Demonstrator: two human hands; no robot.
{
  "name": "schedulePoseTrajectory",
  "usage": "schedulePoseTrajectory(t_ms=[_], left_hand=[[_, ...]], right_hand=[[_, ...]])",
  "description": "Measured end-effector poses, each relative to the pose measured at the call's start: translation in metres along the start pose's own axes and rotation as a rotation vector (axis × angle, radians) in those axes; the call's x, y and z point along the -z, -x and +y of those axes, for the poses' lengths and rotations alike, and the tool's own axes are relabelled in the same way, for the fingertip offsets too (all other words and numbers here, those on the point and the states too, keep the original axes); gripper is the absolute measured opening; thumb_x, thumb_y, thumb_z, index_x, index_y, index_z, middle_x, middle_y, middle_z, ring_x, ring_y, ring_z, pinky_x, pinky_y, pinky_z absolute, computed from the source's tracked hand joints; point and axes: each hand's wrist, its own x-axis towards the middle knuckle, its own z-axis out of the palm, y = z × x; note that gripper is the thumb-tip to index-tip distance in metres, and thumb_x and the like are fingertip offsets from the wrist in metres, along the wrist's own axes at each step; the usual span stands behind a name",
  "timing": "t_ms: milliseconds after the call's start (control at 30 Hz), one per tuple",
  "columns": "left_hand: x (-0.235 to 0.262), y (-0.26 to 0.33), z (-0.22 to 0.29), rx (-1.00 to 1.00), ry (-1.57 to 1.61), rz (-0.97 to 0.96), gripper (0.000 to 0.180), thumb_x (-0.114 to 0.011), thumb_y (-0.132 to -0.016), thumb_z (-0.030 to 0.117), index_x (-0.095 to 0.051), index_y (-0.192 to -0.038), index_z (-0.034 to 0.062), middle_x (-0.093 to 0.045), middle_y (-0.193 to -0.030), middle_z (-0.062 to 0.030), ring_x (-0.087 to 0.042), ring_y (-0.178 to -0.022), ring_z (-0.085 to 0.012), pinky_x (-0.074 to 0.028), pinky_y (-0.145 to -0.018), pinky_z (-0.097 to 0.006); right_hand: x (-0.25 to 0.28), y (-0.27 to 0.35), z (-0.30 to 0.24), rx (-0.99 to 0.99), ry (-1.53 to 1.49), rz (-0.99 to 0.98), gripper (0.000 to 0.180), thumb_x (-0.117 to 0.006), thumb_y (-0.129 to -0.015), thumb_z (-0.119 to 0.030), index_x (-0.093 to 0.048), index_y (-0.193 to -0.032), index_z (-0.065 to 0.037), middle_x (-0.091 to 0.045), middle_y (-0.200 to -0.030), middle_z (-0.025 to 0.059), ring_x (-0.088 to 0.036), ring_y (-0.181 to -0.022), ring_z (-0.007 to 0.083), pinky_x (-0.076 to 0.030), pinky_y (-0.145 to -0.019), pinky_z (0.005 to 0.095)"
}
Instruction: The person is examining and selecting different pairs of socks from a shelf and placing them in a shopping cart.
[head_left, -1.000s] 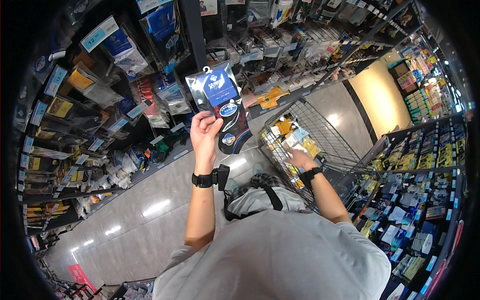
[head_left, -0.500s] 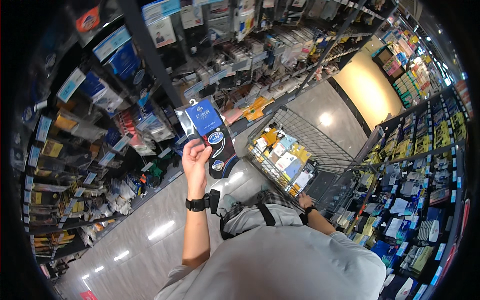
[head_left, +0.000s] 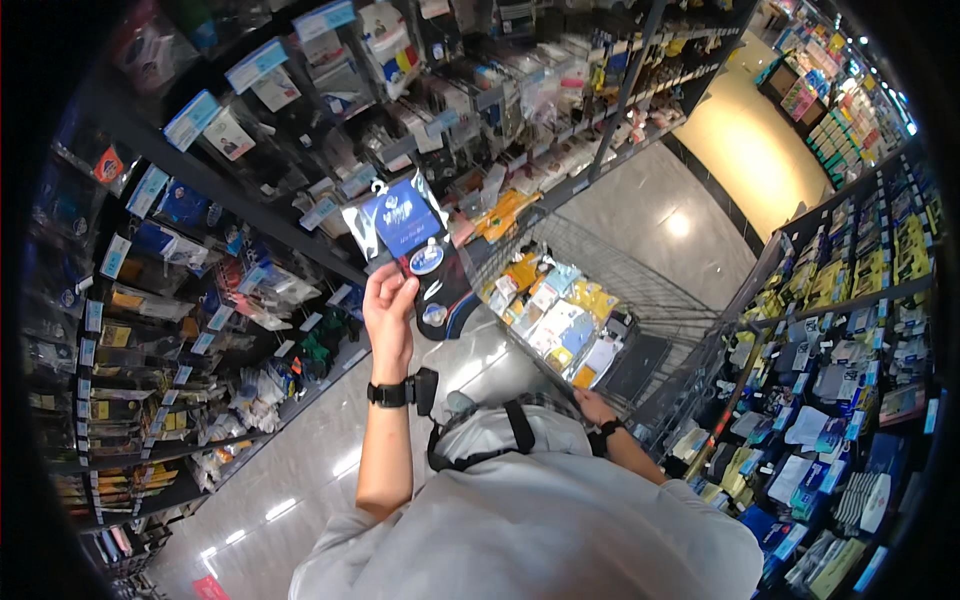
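Observation:
My left hand pinches a pack of dark socks between thumb and fingers. The pack has a blue header card, a small white hook on top and clear wrapping, and it is held up in front of the shelves. Low on the right, my right hand is closed on the near edge of a wire shopping cart; its fingers are partly hidden. Inside the cart lie several packaged goods in yellow, white and light blue.
Shelves of hanging packs run along the left and far side. Another rack with yellow, white and blue packs stands at the right. A yellow pack sticks out from a low shelf beyond the cart. Shiny grey floor tiles show between.
The view has shifted, with the shelves sliding in the picture. The sock pack has tilted slightly and stays in my left hand. My right hand remains at the cart.

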Motion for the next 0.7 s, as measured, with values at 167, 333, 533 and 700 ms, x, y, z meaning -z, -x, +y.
schedulePoseTrajectory(t_ms=[167,333,533,700], left_hand=[[-0.049,0.004,-0.022,0.043,0.065,-0.018,0.041,-0.064,-0.083,-0.001,-0.048,-0.120,0.0034,-0.063,-0.102,-0.0031,-0.059,-0.090,-0.0099,-0.047,-0.073,-0.020],[-0.080,0.012,-0.037,0.065,0.038,0.017,0.046,-0.062,-0.084,-0.002,-0.045,-0.126,0.0022,-0.063,-0.107,-0.0053,-0.060,-0.092,-0.0101,-0.047,-0.076,-0.020],[-0.104,0.014,-0.041,0.054,0.003,0.012,0.045,-0.062,-0.084,0.000,-0.048,-0.126,0.0029,-0.063,-0.107,-0.0033,-0.059,-0.087,-0.0058,-0.044,-0.064,-0.016],[-0.106,0.014,-0.038,0.028,-0.081,0.049,0.044,-0.064,-0.084,0.003,-0.050,-0.125,0.0059,-0.063,-0.106,0.0020,-0.052,-0.073,0.0004,-0.031,-0.050,-0.014]], right_hand=[[0.008,-0.043,0.034,0.302,-0.308,-0.072,0.047,-0.044,-0.096,-0.035,-0.048,-0.132,-0.006,-0.053,-0.130,0.0179,-0.047,-0.123,0.0295,-0.035,-0.102,0.0290],[0.046,-0.024,0.017,0.153,-0.178,-0.048,0.048,-0.053,-0.088,-0.046,-0.051,-0.131,-0.025,-0.053,-0.131,0.0156,-0.045,-0.125,0.0304,-0.025,-0.107,0.0499],[0.070,-0.028,0.021,0.085,-0.105,0.134,0.049,-0.053,-0.084,-0.058,-0.059,-0.123,-0.029,-0.058,-0.126,0.0067,-0.045,-0.125,0.0257,-0.013,-0.105,0.0541],[0.094,-0.040,0.011,-0.050,-0.158,0.060,0.046,-0.048,-0.086,-0.058,-0.061,-0.120,-0.030,-0.059,-0.125,0.0027,-0.045,-0.125,0.0254,-0.012,-0.104,0.0564]])
